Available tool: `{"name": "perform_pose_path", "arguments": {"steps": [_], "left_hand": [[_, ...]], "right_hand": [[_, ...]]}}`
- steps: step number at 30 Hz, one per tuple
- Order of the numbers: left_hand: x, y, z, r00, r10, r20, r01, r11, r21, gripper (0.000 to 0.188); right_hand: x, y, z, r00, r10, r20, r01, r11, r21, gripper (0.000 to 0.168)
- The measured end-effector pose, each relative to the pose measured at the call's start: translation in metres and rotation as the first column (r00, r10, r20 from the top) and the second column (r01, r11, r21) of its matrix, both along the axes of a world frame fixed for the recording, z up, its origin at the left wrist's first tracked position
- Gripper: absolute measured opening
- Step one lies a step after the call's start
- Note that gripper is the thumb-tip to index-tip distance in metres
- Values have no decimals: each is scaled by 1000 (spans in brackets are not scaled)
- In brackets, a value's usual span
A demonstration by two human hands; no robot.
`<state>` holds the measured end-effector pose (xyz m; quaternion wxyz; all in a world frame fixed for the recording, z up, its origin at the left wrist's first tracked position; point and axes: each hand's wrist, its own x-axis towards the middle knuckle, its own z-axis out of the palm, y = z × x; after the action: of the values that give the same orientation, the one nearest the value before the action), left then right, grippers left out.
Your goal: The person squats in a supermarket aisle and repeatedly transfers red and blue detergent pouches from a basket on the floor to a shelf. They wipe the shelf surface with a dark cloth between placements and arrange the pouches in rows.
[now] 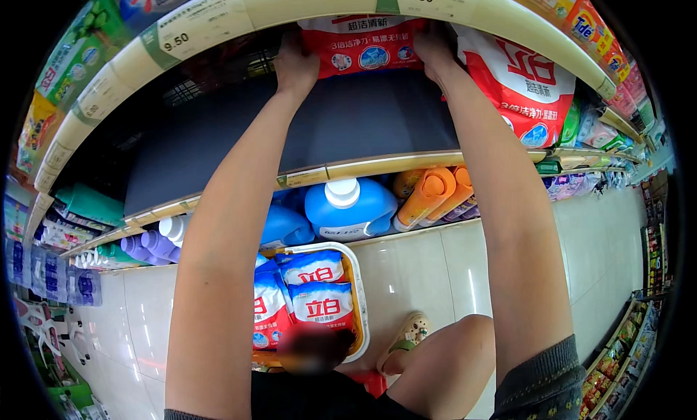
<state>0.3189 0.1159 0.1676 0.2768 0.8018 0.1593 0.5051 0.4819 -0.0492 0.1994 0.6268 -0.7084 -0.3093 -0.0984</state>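
Observation:
A red and white bag of laundry powder (366,50) is held between my hands, far back on the dark shelf board (359,115). My left hand (297,66) grips its left side, and my right hand (435,50) has hold of the right side. The fingertips are partly lost in shadow, and the bag's top is cut off by the upper shelf edge. Just right of my right hand leans a second, similar bag (528,88). Below, in a white-rimmed basket (362,311) on the floor, lie several smaller packs of laundry powder (321,305).
An upper shelf lip with price tags (204,22) curves above my hands. Large blue jugs (348,207) and orange bottles (430,194) stand on the bottom shelf. My bent knee (452,354) and clogged foot (405,338) are beside the basket, on a tiled floor (425,267).

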Motion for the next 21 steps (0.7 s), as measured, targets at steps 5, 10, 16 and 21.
{"name": "perform_pose_path", "arguments": {"steps": [5,10,16,21], "left_hand": [[12,-4,1,973,78,-215,-102,989,-104,48],[15,7,-11,946,94,-310,-116,992,-52,66],[28,10,-30,952,191,-241,-212,975,-64,58],[22,6,-35,963,168,-211,-187,980,-71,47]], "right_hand": [[8,13,-26,996,-87,-7,87,996,19,52],[13,25,-30,973,166,-159,-161,986,47,57],[38,38,-61,997,-53,-52,49,997,-67,51],[30,26,-46,984,-177,4,167,920,-355,41]]}}
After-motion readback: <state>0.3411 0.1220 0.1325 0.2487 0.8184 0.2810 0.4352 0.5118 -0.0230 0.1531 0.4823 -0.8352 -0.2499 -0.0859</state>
